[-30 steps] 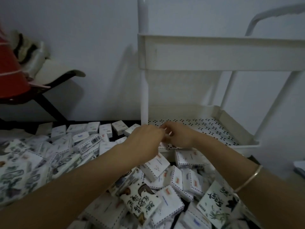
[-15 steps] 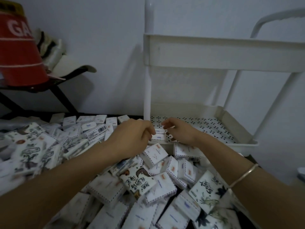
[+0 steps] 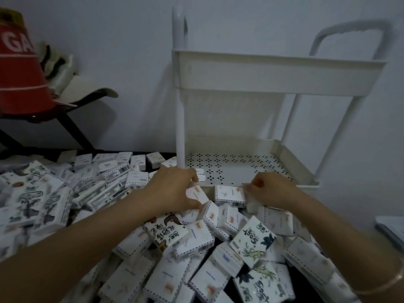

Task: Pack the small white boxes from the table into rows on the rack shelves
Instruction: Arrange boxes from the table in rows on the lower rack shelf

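Several small white boxes (image 3: 192, 239) lie heaped on the dark table, some printed with ink drawings. The white rack (image 3: 273, 77) stands behind the heap, and its perforated lower shelf (image 3: 231, 169) holds one or two boxes (image 3: 200, 174) at the front left corner. At the shelf's front edge, my left hand (image 3: 172, 191) grips a small white box (image 3: 196, 194) on top of the pile. My right hand (image 3: 271, 191) has curled fingers pinching the right end of another white box (image 3: 228, 195) just before the shelf rim.
A red bucket (image 3: 19, 73) and cloths sit on a dark chair (image 3: 72, 119) at the back left. The wall stands close behind the rack. A flat grey object (image 3: 391, 230) lies at the right edge. The rack's upper shelf overhangs the lower one.
Both hands have drawn back from the shelf's front left corner to the pile and moved apart. The left now grips a box; the right has shifted right onto another.
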Motion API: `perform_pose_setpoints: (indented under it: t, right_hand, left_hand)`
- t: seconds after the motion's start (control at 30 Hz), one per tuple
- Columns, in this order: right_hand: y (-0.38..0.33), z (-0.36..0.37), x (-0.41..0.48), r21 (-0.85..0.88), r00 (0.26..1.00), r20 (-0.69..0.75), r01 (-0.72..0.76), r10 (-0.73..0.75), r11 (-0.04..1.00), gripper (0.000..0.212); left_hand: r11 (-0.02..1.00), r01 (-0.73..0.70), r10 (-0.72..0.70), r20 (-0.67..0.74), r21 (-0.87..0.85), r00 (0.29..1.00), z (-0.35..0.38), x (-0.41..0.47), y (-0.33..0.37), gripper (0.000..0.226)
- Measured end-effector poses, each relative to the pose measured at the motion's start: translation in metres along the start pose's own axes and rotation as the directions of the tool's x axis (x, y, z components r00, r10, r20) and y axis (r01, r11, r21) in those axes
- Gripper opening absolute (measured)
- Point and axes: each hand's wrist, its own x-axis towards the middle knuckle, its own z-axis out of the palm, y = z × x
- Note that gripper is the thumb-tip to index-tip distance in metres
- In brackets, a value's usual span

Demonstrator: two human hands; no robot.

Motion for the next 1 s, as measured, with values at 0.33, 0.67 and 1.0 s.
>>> perform_pose_setpoints:
  t: [0.33, 0.67, 1.0]
  right_hand:
    - [-0.028, 0.018, 0.000, -0.062, 0.999, 0.006, -0.035, 0.036, 0.997, 0.066]
    - [-0.023, 0.016, 0.000, 0.483, 0.993, -0.121, 0.063, -0.005, 0.873, 0.034]
    - [-0.006, 0.002, -0.004, 0.677, 0.986, -0.162, 0.138, -0.036, 0.723, 0.036]
  left_hand:
    - [0.966, 0.026, -0.049, -0.085, -0.258, 0.995, 0.006, -0.009, -0.007, 0.061]
    - [0.605, 0.102, -0.104, 0.049, -0.790, 0.993, -0.010, -0.008, -0.008, 0.044]
    - [0.449, 0.136, -0.112, 0.095, -0.883, 0.989, -0.013, 0.008, 0.010, 0.025]
